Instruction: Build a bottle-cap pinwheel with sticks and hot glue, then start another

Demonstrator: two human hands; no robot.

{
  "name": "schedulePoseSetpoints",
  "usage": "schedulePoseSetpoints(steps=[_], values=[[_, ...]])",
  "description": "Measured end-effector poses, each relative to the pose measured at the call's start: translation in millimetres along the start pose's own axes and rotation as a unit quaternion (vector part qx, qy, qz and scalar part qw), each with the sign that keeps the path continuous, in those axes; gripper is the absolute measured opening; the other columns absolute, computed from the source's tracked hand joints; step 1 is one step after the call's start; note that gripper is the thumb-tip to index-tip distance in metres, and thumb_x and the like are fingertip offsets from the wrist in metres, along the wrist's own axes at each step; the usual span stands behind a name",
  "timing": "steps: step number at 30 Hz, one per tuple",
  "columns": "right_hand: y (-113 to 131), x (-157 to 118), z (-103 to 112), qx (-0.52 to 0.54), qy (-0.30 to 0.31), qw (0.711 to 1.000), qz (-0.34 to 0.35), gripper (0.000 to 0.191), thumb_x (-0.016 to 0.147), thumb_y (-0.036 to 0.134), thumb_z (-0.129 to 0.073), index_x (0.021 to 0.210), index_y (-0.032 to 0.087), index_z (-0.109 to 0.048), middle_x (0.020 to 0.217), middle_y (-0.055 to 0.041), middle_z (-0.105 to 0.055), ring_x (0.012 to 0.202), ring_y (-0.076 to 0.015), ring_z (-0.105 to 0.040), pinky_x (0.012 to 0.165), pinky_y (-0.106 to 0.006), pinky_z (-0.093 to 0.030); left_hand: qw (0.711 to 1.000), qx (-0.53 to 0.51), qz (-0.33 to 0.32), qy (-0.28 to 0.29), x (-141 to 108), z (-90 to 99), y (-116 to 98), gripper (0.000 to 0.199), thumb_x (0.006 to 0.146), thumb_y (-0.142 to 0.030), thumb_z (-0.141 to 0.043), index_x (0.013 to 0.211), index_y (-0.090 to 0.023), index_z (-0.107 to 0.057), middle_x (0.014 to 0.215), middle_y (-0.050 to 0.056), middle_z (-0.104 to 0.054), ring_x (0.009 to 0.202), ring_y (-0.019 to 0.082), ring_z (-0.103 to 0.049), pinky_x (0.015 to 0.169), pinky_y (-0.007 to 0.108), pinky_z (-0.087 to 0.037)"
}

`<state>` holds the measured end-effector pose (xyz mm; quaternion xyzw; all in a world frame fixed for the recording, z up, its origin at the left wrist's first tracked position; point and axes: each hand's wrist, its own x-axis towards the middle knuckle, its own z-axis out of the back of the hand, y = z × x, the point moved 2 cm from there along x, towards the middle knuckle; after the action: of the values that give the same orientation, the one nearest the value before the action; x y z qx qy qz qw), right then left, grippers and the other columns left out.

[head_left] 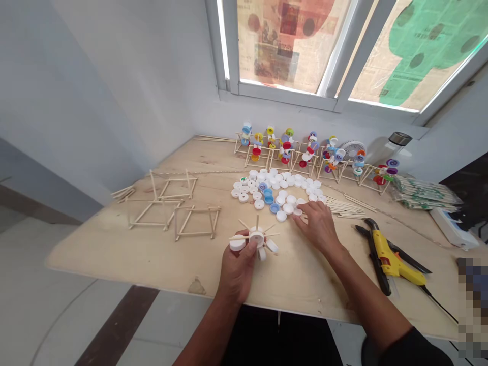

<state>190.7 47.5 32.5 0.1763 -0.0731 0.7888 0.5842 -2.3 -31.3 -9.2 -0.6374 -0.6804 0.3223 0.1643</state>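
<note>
My left hand [239,267] grips a small wheel [256,237] near the table's front edge. Thin wooden sticks radiate from the wheel's white cap hub, and white bottle caps sit on several of them. To its upper right, my right hand [317,223] reaches into a spread of loose bottle caps [273,178], mostly white with a few blue. Its fingertips are bent together at a white cap [298,211] on the near side of the pile. The fingers partly cover that cap.
Square stick frames [196,222] stand on the left. Colourful cap wheels on stands [285,152] line the back, near a small fan [353,150] and a bottle [398,142]. On the right lie a yellow glue gun [389,256], loose sticks [346,206] and bagged sticks [425,193].
</note>
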Motion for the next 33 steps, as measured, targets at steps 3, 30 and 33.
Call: schedulePoseSetpoints(steps=[3, 30, 33], values=[[8, 9, -5, -0.056, 0.010, 0.998, -0.023, 0.024, 0.083, 0.038, -0.058, 0.093, 0.019, -0.069, 0.092, -0.0113, -0.066, 0.094, -0.0287, -0.051, 0.077, -0.039, -0.033, 1.000, 0.006, 0.002, 0.000, -2, -2.1, -1, 0.037, 0.058, -0.024, -0.082, 0.089, -0.018, -0.061, 0.080, 0.000, -0.070, 0.076, 0.015, -0.066, 0.076, 0.026, -0.048], [10, -68, 15, 0.089, 0.109, 0.989, 0.045, 0.016, 0.080, 0.027, -0.061, 0.096, 0.022, -0.060, 0.095, -0.0066, -0.063, 0.093, -0.0246, -0.054, 0.080, -0.039, -0.038, 0.995, 0.102, -0.003, 0.016, -6, -8.3, 1, 0.036, 0.059, -0.026, -0.080, 0.088, -0.019, -0.061, 0.081, 0.000, -0.065, 0.079, 0.016, -0.062, 0.071, 0.027, -0.045], [9, -69, 8, 0.096, 0.105, 0.989, 0.038, 0.019, 0.081, 0.029, -0.062, 0.099, 0.022, -0.060, 0.099, -0.0074, -0.062, 0.095, -0.0247, -0.054, 0.081, -0.039, -0.038, 0.992, 0.123, -0.009, 0.029, -7, -11.8, 5, 0.033, 0.059, -0.027, -0.080, 0.084, -0.018, -0.061, 0.078, 0.000, -0.064, 0.074, 0.013, -0.059, 0.070, 0.025, -0.044]])
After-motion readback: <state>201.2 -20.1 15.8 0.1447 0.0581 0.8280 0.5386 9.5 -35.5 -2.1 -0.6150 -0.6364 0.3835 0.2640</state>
